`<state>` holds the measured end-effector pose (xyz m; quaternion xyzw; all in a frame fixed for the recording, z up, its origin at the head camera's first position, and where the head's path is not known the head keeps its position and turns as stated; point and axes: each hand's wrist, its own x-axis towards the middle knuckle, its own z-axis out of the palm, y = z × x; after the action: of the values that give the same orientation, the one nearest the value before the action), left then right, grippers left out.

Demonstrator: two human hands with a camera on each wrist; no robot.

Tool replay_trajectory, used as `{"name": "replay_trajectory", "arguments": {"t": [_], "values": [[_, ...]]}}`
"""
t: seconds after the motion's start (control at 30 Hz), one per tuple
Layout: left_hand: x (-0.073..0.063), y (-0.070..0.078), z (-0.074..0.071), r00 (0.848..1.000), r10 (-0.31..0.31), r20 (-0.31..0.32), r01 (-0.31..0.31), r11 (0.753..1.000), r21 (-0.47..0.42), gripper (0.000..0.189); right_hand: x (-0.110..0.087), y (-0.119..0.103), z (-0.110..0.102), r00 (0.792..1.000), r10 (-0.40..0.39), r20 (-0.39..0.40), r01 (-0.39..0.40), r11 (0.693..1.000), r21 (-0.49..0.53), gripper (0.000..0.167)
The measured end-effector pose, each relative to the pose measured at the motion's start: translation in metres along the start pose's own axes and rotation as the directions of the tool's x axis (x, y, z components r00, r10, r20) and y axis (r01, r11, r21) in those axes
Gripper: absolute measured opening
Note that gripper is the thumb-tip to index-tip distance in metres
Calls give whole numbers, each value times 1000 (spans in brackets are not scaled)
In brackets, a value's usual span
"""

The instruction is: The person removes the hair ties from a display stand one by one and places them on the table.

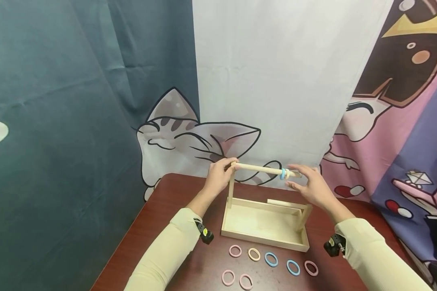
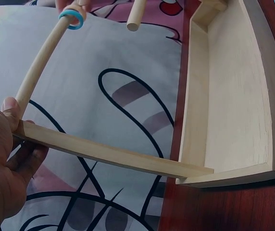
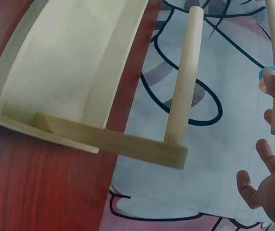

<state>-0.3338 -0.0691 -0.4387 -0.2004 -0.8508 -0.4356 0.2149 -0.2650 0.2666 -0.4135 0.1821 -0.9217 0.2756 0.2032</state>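
Observation:
A wooden stand has a shallow tray, an upright left post and a shorter right post. A long dowel runs rightward from the left post's top to a free end. My left hand grips that top corner, thumb on the dowel, fingers behind the post. Near the free end, a blue ring and a cream ring encircle the dowel side by side. My right hand pinches the cream ring between thumb and forefinger, its other fingers spread.
A second dowel extends leftward from the right post, lower down. Several pink, cream and blue rings lie on the red-brown table before the tray, including a pink ring and a blue ring. A printed curtain hangs behind.

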Motion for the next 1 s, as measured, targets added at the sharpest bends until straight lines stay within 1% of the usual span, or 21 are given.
{"name": "replay_trajectory", "arguments": {"t": [0.1, 0.27, 0.43, 0.63, 0.87, 1.0], "values": [[0, 1, 1, 1000, 3, 2, -3, 1000, 1, 25, 3, -2, 2, 999, 31, 16, -31, 999, 7, 53], [2, 1, 1, 1000, 11, 10, -11, 1000, 11, 28, 6, -3, 4, 998, 66, 0, -66, 998, -1, 45], [2, 1, 1, 1000, 1, 16, -1, 1000, 5, 29, 7, -1, 4, 998, 54, -35, -54, 999, -1, 41], [4, 1, 1, 1000, 3, 2, -3, 1000, 2, 31, 6, 3, -1, 997, 37, -67, -38, 999, -9, 42], [3, 3, 1, 1000, -11, 5, 11, 1000, 7, 28, -1, 8, -7, 996, 49, -77, -49, 999, -6, 40], [0, 3, 1, 1000, -11, 4, 11, 1000, 3, 29, -9, 14, -9, 995, 33, -90, -36, 999, -33, 40]]}}
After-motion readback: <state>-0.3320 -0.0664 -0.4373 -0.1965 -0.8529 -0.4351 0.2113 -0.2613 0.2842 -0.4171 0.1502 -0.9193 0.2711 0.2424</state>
